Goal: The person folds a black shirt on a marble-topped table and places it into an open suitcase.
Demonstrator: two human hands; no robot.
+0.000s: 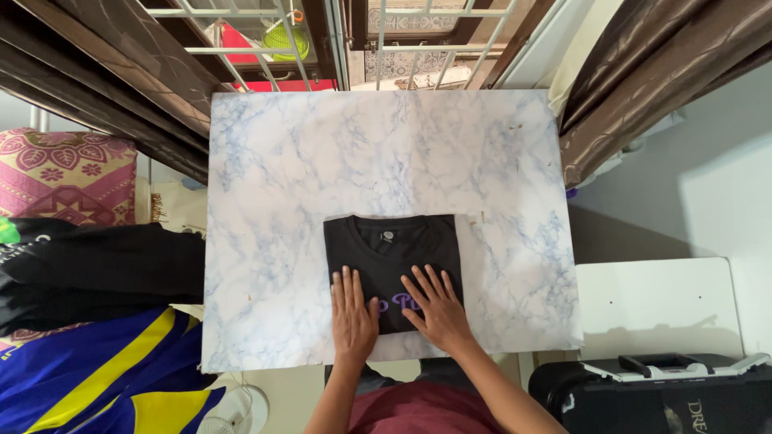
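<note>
A black T-shirt [392,241] lies folded into a neat rectangle on the marble-patterned table [281,177], collar facing away from me, purple print showing at its near edge. My left hand [352,313] rests flat on the lower left part of the shirt, fingers spread. My right hand [438,309] lies flat on the lower right part, fingers apart and angled to the left. Both palms press down on the cloth; neither hand grips anything.
A pile of black clothes [96,269] and a blue-and-yellow garment [96,378] lie left of the table. A patterned pink cushion [64,173] sits behind them. A white surface [655,305] and a black case [651,398] stand at the right. Brown curtains [643,72] flank a barred window.
</note>
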